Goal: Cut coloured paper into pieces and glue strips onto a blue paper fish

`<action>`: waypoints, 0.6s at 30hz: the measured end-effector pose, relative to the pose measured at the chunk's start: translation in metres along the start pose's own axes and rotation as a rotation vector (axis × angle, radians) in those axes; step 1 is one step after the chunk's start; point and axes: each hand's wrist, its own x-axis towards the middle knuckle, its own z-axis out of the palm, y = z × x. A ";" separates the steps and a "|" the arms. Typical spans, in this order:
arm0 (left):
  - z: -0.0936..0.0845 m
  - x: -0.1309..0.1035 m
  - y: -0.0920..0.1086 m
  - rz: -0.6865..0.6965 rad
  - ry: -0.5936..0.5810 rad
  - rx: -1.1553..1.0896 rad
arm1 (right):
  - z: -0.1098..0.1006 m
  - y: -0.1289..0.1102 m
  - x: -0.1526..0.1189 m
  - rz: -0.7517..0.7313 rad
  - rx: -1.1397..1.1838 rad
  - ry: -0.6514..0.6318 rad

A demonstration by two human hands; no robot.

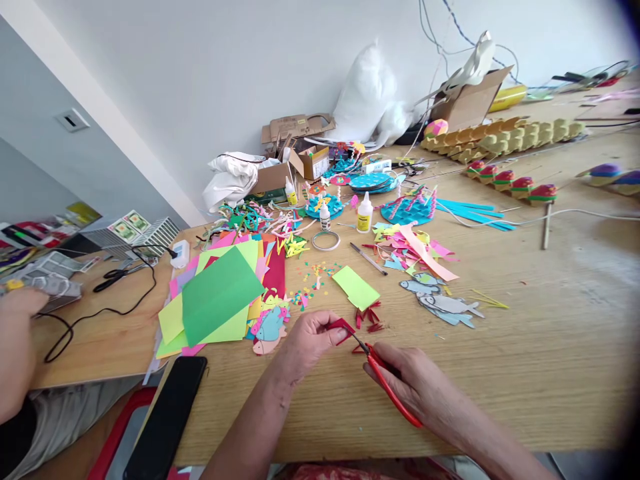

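Observation:
Pinched between the thumb and fingers of my left hand (314, 339) is a small piece of dark red paper (342, 327). My right hand (407, 379) grips red-handled scissors (387, 387), whose blade tips touch the edge of that paper. Several dark red paper clippings (369, 317) lie on the table just beyond my hands. Behind them rests a lime-green paper rectangle (356, 288) with a notched edge. Paper fish cutouts (273, 327) sit left of my left hand, and grey fish cutouts (447, 303) lie farther right.
Coloured paper sheets (220, 297) are stacked at left, near a black phone (167, 413) at the table edge. Glue bottles (365, 213), a tape roll (326, 241) and a pen (369, 259) stand or lie beyond. Egg cartons (530, 140) are at back right. Another person's arm (15, 347) shows at left.

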 end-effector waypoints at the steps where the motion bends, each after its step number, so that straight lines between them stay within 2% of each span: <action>1: -0.001 0.000 0.000 -0.002 -0.007 0.006 | 0.001 0.001 0.000 -0.001 -0.006 0.007; 10: -0.003 0.000 -0.005 0.031 -0.026 0.024 | 0.003 0.004 0.001 0.000 -0.014 0.033; 18: 0.001 -0.002 -0.003 0.000 -0.046 0.004 | 0.002 -0.002 0.000 -0.002 0.029 0.044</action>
